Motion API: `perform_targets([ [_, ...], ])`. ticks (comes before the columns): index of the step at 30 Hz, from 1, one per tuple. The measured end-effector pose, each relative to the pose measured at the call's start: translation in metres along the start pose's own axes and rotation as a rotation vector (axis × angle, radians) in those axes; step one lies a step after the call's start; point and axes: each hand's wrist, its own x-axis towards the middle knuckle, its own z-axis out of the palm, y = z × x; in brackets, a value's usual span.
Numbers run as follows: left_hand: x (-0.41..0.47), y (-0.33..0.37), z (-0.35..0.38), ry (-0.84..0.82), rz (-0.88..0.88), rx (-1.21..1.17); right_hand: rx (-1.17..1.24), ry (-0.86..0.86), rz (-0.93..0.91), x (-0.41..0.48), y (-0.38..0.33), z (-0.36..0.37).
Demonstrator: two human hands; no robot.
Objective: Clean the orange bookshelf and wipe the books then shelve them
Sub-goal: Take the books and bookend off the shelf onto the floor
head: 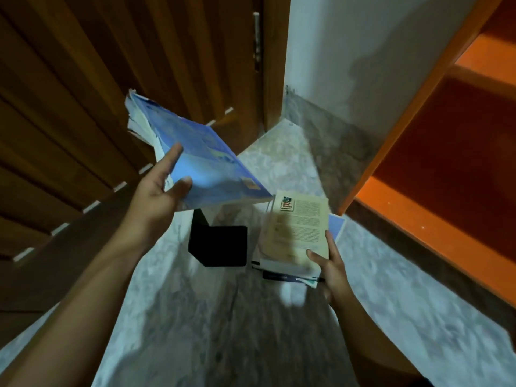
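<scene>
The left hand (156, 195), left of centre in the frame, holds a blue book (206, 160) up in the air. Its thumb is pressed on the front cover and one finger is stretched along the book's near edge; the other fingers are hidden beneath it. The book tilts, its worn, ragged page edges pointing toward the upper left and its lower corner dipping toward the centre.

The right hand (331, 268), lower right of centre, grips a cream book (301, 224) by its near corner, thumb on the printed cover and fingers wrapped round the right edge. This book is over a stack of books (282, 270) on the floor. Blur makes it impossible to tell whether it rests on the stack or is lifted clear of it.

A black bookend (220, 244) stands on the floor just left of the stack, below the blue book.

The orange bookshelf (418, 208) fills the right side of the frame, its open shelves near the stack.

The floor (251, 331) is pale mottled stone. A slatted wooden door (83, 93) covers the upper left, and a white wall (349, 51) rises in the upper centre between door and bookshelf.
</scene>
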Motion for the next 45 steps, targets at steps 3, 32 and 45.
perform_targets([
  [3, 0.000, -0.002, 0.016, -0.034, 0.020, -0.007, -0.097, 0.010, -0.056, 0.001, 0.015, -0.005],
  [32, -0.060, -0.006, 0.092, -0.297, 0.032, -0.121, -0.152, -0.476, 0.188, 0.002, -0.109, 0.035],
  [45, -0.065, -0.066, 0.118, -0.417, -0.166, -0.170, -0.496, -0.303, -0.265, -0.008, -0.073, -0.010],
])
